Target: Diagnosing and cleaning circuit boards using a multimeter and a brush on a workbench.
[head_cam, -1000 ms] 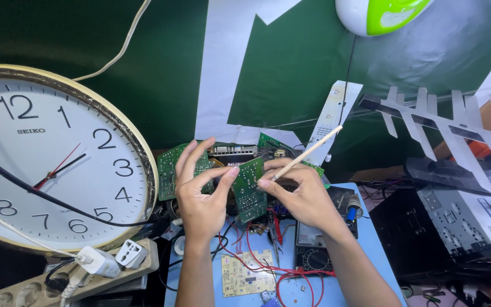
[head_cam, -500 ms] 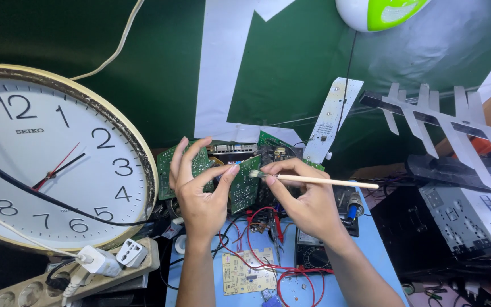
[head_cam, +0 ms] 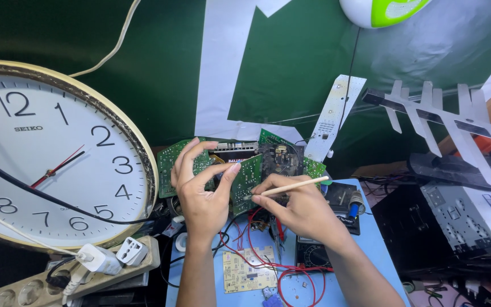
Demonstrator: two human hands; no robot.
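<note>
My left hand point(head_cam: 202, 190) grips a green circuit board point(head_cam: 246, 181) by its edge, thumb on the front and fingers spread above it, holding it upright over the blue work surface point(head_cam: 370, 239). My right hand point(head_cam: 304, 209) pinches a thin wooden-handled brush point(head_cam: 291, 187) like a pen. The brush tip touches the lower right part of the board. The handle points right, almost level. More green boards point(head_cam: 169, 165) stand behind the held one.
A large round wall clock point(head_cam: 52, 156) leans at the left above a power strip point(head_cam: 58, 278) with white plugs. Red wires point(head_cam: 268, 256), a small pale board point(head_cam: 248, 272) and a multimeter point(head_cam: 312, 253) lie below my hands. A black chassis point(head_cam: 456, 222) sits right.
The brush handle has swung down from pointing up-right to nearly level. Its tip stays on the board. My left hand has kept its hold on the board.
</note>
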